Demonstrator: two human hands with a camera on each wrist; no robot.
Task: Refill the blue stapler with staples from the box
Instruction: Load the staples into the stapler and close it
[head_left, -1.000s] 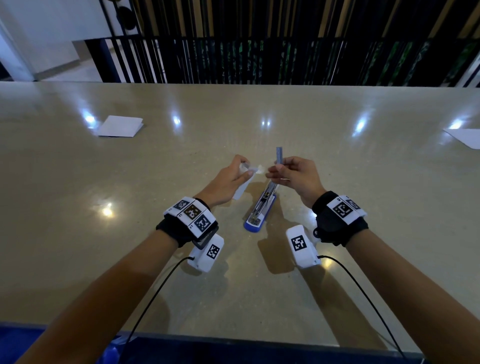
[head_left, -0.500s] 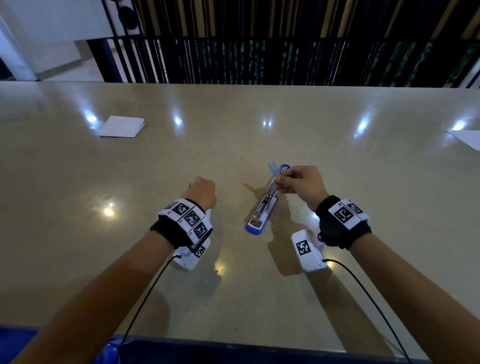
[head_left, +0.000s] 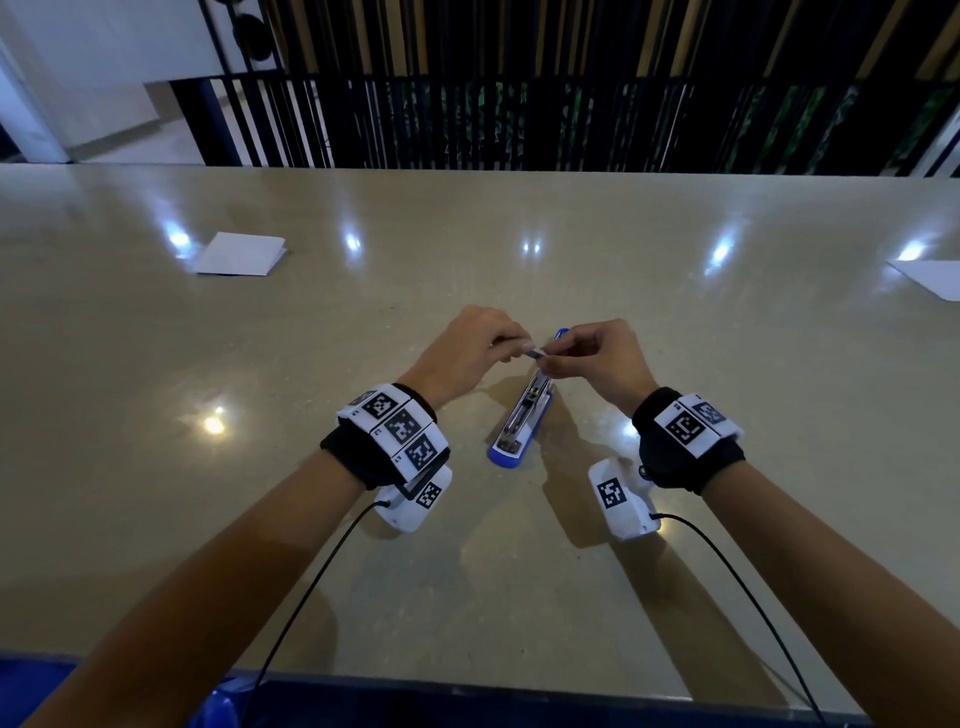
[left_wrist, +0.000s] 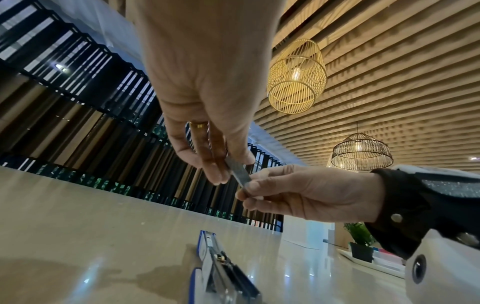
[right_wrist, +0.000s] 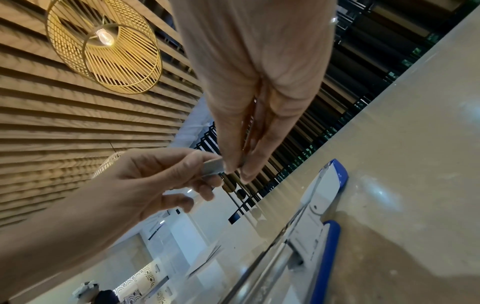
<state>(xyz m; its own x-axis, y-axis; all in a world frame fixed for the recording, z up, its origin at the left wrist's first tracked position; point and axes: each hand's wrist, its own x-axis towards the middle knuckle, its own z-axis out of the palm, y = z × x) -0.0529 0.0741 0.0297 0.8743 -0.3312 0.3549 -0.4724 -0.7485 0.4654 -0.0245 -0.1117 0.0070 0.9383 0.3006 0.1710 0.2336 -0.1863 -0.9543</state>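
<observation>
Directly above the far half of the blue stapler (head_left: 519, 423), a short grey strip of staples (head_left: 535, 355) is held in the air, pinched at one end by the left hand (head_left: 467, 348) and at the other by the right hand (head_left: 597, 358). Both hands are closed on it by thumb and fingertips; the remaining fingers are curled loosely. The strip's long axis is seen to run roughly left to right between the two hands, tilted a little, while the stapler lies opened flat on the table (head_left: 675, 571) with its long axis running away from the person, the near end angled slightly to the left. The strip is thus set across the open metal channel (left_wrist: 226, 273) rather than along it. From the left wrist view the channel is seen below and just nearer than the strip, well apart in height. Before the strip can be dropped in, it is judged that it must be turned to lie along the channel and lowered. Neither hand is clearly nearer to the channel. Whether the channel already holds staples cannot be told, as the view is dim. No staple box is clearly made out; a white folded paper (head_left: 241, 253) lies far off to the left.
</observation>
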